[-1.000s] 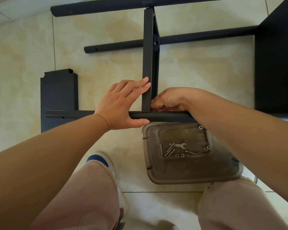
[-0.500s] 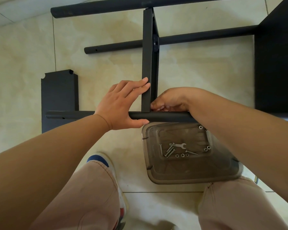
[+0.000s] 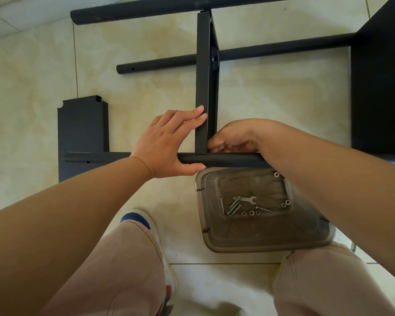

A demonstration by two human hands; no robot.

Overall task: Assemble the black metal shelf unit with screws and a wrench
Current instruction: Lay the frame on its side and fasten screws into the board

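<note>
Head view shows the left hand [image 3: 167, 144], fingers straight, thumb under, bracing the upright black metal shelf panel [image 3: 202, 87] against the near round black metal tube [image 3: 226, 160], while the right hand [image 3: 233, 137], fingers curled at that joint, should start its hidden screw squarely.

Tiled floor [image 3: 271, 99] carries a black shelf panel [image 3: 82, 133] and a plastic tray [image 3: 260, 242] holding screws [image 3: 234, 205]
</note>
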